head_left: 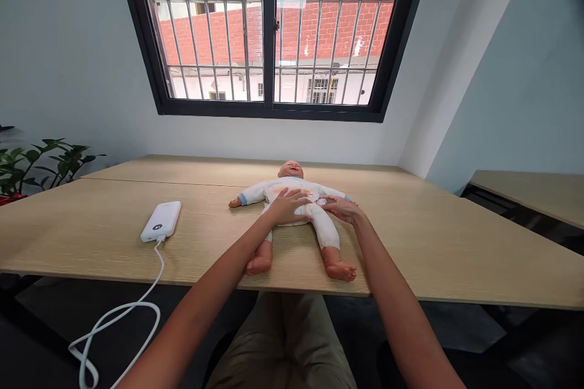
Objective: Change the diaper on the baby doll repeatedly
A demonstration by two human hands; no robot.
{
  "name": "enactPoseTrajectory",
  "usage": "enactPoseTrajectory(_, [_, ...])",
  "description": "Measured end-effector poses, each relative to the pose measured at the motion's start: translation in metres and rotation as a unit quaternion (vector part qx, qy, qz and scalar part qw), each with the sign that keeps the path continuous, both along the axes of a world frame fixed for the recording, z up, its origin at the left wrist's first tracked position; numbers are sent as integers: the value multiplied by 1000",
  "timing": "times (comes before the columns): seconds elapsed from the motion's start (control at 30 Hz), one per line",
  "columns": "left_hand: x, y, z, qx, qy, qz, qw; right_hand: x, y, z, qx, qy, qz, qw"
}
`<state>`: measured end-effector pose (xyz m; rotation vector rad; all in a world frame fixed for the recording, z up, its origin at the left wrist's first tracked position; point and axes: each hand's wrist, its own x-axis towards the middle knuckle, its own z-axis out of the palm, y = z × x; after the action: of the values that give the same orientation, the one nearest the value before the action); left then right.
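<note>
A baby doll (326, 228) lies on its back on the table, head away from me and bare feet towards me. It wears a white long-sleeved top with blue cuffs and white trousers; its arms are stretched out sideways. My left hand (288, 206) rests on the doll's belly, fingers spread and the thumb apart. At the doll's waist, on its right-hand side as I see it, my right hand (343, 209) has its fingers bent together on the white clothing. The exact pinch of the right fingertips is too small to make out clearly.
A white power bank (161, 221) lies left of the doll, and its white cable (159, 264) hangs over the front edge of the wooden table (410, 243). A potted plant (64, 161) stands at the far left. Behind the table is a barred window (269, 110).
</note>
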<state>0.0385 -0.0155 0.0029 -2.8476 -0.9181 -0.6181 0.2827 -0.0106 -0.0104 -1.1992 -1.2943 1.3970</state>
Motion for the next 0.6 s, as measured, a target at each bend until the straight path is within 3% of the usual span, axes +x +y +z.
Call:
enactPoseTrajectory(0.13, [0, 0, 0, -2, -2, 1, 1000, 2, 5, -6, 30, -22, 30, 999])
enactPoseTrajectory(0.37, [2, -3, 1, 0, -18, -5, 1000, -3, 7, -4, 60, 37, -81, 994])
enactPoseTrajectory(0.6, [31, -10, 10, -30, 14, 70, 997, -11, 3, -5, 85, 90, -153, 980])
